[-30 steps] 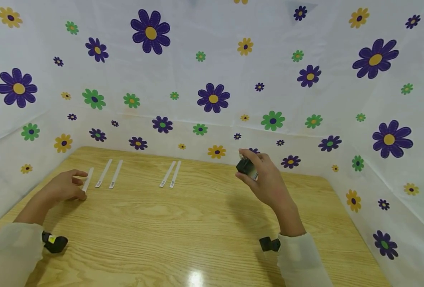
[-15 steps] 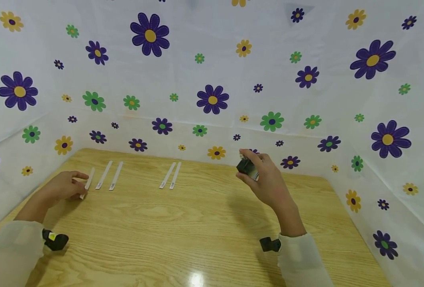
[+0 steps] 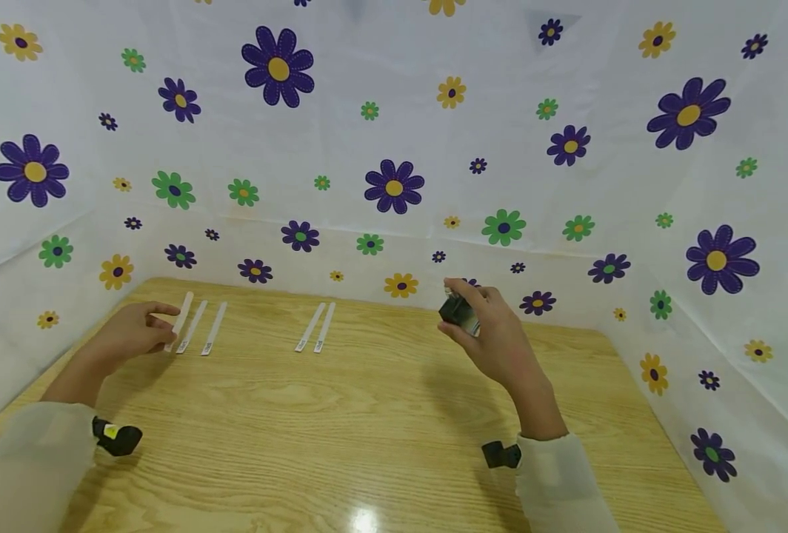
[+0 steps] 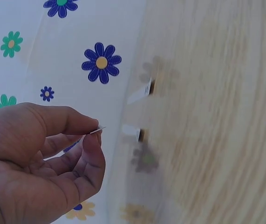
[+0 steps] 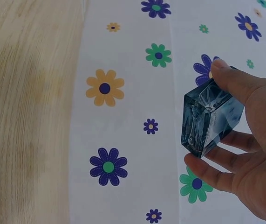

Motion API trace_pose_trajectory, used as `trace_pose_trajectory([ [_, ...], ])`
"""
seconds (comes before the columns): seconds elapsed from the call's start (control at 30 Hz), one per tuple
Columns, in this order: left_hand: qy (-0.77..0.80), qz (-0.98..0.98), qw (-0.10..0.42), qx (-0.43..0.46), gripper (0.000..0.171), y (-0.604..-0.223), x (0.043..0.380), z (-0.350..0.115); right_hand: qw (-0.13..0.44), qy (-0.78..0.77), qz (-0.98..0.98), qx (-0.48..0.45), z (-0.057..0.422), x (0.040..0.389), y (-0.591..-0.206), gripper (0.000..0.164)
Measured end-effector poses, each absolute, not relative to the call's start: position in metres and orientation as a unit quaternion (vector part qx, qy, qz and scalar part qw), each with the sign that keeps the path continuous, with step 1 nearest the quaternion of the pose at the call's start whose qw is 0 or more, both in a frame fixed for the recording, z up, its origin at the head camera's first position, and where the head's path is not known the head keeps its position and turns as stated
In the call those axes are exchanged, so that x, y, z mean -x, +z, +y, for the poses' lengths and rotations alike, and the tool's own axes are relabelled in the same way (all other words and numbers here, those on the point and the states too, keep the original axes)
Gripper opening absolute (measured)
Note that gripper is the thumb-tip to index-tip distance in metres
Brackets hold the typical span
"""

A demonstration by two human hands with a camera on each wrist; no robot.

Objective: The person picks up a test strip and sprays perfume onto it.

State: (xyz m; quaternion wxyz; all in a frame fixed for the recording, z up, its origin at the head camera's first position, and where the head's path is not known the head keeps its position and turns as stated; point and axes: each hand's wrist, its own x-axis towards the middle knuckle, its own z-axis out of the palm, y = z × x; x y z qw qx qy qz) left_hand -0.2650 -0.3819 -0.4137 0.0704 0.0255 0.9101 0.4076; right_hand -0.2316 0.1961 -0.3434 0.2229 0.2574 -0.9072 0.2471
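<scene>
White strips (image 3: 215, 328); bluish glass object (image 5: 208, 115); yellowish woodgrain table (image 3: 394, 422); white flower-printed backdrop (image 3: 341, 141).

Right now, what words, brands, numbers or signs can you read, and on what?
Nothing legible.
Four white strips on the table: printing too small to read.
White strip in the left hand: none visible.
Yellow sticker on the left wrist camera: mark unreadable.
Glass bottle in the right hand: no lettering visible.

White strip (image 3: 184, 306) and dark glass bottle (image 5: 204, 115) are held aloft.
</scene>
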Motion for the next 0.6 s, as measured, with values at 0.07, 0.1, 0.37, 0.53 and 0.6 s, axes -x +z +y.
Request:
trace_pose_trajectory([
  [0.07, 0.408, 0.91, 0.068, -0.028, 0.059, -0.412, 0.267, -0.374, 0.223, 0.247, -0.907, -0.257, 0.196, 0.232, -0.344, 0.066],
  [0.1, 0.409, 0.91, 0.066, -0.029, 0.059, -0.411, 0.269, -0.37, 0.223, 0.246, -0.908, -0.256, 0.196, 0.232, -0.344, 0.066],
  [0.37, 0.442, 0.893, 0.067, -0.046, 0.057, -0.407, 0.277, -0.335, 0.222, 0.245, -0.909, -0.256, 0.195, 0.232, -0.344, 0.066],
  [0.53, 0.453, 0.887, 0.065, -0.054, 0.055, -0.408, 0.282, -0.31, 0.221, 0.245, -0.909, -0.255, 0.195, 0.232, -0.343, 0.066],
  [0.6, 0.46, 0.884, 0.064, -0.056, 0.054, -0.408, 0.284, -0.299, 0.222, 0.245, -0.909, -0.254, 0.195, 0.231, -0.343, 0.066],
])
